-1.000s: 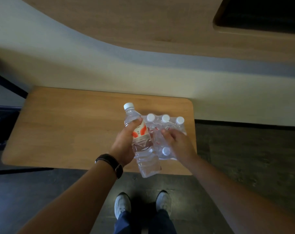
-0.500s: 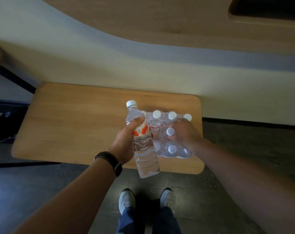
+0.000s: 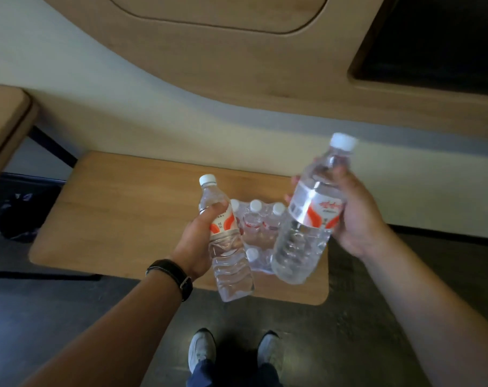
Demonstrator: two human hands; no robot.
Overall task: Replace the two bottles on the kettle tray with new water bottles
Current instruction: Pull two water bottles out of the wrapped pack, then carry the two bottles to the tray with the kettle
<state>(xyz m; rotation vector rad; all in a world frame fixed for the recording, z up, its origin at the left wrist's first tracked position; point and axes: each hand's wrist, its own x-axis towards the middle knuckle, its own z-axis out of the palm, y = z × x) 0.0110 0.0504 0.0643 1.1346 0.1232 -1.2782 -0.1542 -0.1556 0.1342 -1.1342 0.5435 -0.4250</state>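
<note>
My left hand [image 3: 196, 241] grips a clear water bottle [image 3: 226, 255] with a white cap and an orange-and-white label, held upright over the near edge of a low wooden table [image 3: 120, 219]. My right hand [image 3: 357, 216] holds a second water bottle [image 3: 307, 219] of the same kind, lifted higher and tilted to the right. Between the two bottles, a shrink-wrapped pack of bottles [image 3: 258, 233] with white caps lies on the table near its right end. No kettle tray is in view.
A pale wall with a curved wooden panel [image 3: 237, 65] rises behind the table. A second wooden surface [image 3: 2, 118] juts in at the far left. A dark bag [image 3: 16, 216] lies on the floor at left. My shoes [image 3: 201, 350] stand on dark flooring.
My right hand has pulled a second bottle out of the pack and raised it up to the right. The left hand keeps its bottle. The view has shifted.
</note>
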